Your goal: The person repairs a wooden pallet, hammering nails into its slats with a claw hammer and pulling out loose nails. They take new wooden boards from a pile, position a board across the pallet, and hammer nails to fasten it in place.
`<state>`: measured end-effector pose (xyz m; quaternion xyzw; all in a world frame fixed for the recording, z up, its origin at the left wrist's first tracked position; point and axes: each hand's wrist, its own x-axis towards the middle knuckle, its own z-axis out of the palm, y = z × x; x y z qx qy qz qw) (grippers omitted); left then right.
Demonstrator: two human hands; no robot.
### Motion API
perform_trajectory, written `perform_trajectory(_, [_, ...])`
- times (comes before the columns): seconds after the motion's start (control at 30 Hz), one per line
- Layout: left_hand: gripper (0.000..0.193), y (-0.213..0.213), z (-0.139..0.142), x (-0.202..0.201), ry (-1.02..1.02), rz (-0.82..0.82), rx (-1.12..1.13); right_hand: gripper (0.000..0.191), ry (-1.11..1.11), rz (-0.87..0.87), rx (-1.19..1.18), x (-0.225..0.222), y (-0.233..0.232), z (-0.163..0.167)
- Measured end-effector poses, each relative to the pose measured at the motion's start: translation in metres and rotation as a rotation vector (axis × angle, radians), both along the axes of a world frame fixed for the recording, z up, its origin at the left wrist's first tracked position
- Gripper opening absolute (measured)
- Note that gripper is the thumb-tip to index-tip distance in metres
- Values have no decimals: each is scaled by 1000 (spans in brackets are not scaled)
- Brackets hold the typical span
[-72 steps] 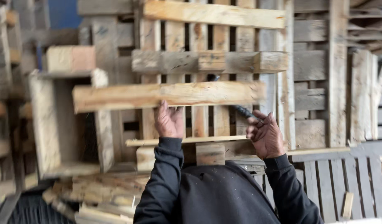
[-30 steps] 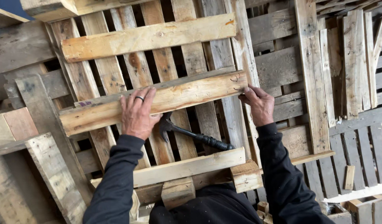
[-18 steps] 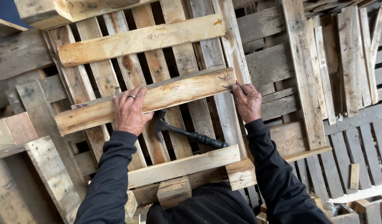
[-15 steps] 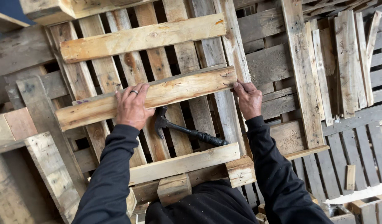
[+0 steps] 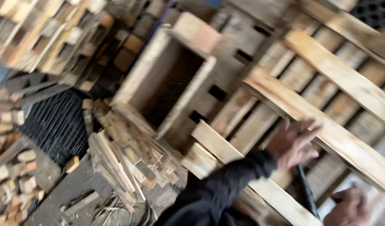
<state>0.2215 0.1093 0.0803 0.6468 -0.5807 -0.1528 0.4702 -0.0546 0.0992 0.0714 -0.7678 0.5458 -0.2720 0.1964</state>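
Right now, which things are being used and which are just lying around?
In use: left hand on the plank of the pallet; right hand by the black tool.
Lying about: scrap pile, wooden box, black mesh.

Whole frame motion-blurred; edges soft throughout. Left hand [image 5: 293, 142]: fingers smeared, contact with the pallet board [image 5: 334, 134] not resolvable. Right hand [image 5: 350, 209]: cut off by the bottom edge, blurred, grip not readable. Dark hammer handle [image 5: 306, 190]: only a short stretch visible between the hands, head hidden. Pallet [image 5: 326, 83] cut off at right and top edges. Scrap wood pile [image 5: 134, 163]: individual pieces indistinct.
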Motion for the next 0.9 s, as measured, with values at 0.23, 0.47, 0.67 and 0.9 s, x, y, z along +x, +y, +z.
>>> perform_trajectory(0.23, [33,215,-55,190,410,809,-70,18,-158,588,507,320,102,-4])
perform_trajectory(0.47, [21,292,-94,334,469,1132,-257,18,181,1394,143,569,98,-46])
perform_trajectory(0.67, [17,288,-100,333,483,1245,-381,47,526,1434,-162,626,145,-67])
perform_trajectory(0.9, [14,292,-103,339,582,1210,-335,21,809,1535,-75,622,159,-70])
